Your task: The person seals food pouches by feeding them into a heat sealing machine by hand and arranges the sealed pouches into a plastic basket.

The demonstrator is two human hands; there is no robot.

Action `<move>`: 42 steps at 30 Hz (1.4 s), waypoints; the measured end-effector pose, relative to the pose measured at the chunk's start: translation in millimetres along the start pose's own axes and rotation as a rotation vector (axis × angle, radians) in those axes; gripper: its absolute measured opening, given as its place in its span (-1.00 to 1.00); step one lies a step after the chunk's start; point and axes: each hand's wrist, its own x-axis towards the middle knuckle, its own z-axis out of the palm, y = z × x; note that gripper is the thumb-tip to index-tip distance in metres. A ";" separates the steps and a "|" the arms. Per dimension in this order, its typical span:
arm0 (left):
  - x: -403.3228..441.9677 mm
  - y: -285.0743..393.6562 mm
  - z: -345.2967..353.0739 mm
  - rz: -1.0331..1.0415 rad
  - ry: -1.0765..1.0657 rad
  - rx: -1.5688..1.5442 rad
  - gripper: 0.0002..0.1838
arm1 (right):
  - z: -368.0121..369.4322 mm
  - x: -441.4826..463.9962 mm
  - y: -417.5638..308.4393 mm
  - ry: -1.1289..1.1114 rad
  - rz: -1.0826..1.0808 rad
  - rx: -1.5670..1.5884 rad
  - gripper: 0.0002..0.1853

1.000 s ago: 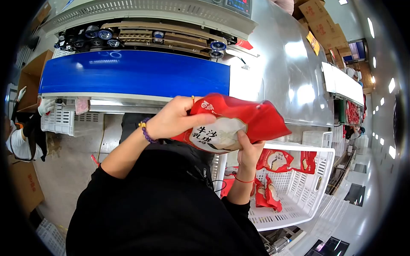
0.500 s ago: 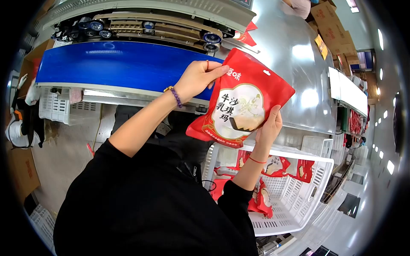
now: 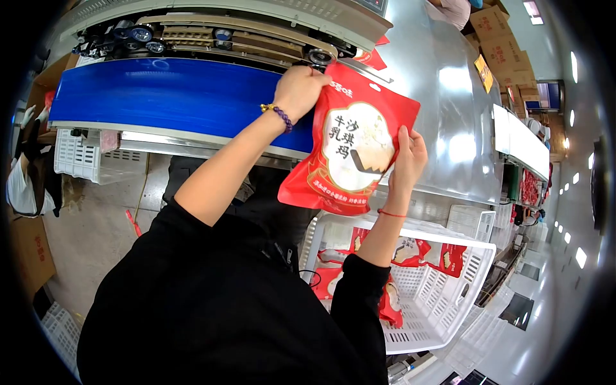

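Between hands (image 3: pixel 300 94) (image 3: pixel 409 157), bag (image 3: pixel 357 145) aslant, top up-right

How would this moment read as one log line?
red bag: front facing camera | left hand: gripping upper left corner | right hand: holding right edge | white crate: similar bags inside

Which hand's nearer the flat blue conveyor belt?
Left: the left hand is by the right end of the blue belt in view; the right hand is farther right, on the right edge of the glossy red pouch.
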 end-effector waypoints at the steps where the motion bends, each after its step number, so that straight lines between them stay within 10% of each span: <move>1: 7.1 -4.2 -18.0 0.044 0.036 0.014 -0.65 | 14.6 7.1 1.3 -0.043 -0.004 -0.055 -0.76; 8: -25.0 39.0 -109.5 0.058 0.022 0.477 -0.63 | 68.8 5.7 -4.2 -0.151 0.090 -0.003 -0.80; 10: -48.7 33.6 -133.3 0.301 0.129 0.215 -0.62 | 80.6 4.3 1.4 -0.186 0.077 0.053 -0.79; 11: -79.3 65.4 -143.4 -0.039 -0.063 -0.244 -0.64 | 81.2 4.1 2.4 -0.191 0.063 0.026 -0.79; 14: -124.9 90.9 -175.6 -0.228 -0.343 -0.822 -0.68 | 103.2 -4.5 -3.0 -0.250 0.079 -0.062 -0.80; 24: -153.0 103.7 -165.3 -0.287 -0.609 -0.982 -0.63 | 25.4 -104.2 -31.0 -0.315 0.148 0.080 -0.80; 31: -160.7 98.9 -92.5 -0.383 -0.819 -0.788 -0.78 | -181.2 -244.5 90.0 0.371 0.453 0.256 -0.74; 38: -196.7 81.8 -38.7 -0.217 -0.855 -0.323 -0.23 | -294.6 -292.3 216.2 0.975 0.538 0.659 -0.70; 42: -202.1 74.0 -47.0 -0.255 -0.847 -0.258 -0.43 | -330.5 -281.3 225.3 1.231 0.639 0.839 -0.18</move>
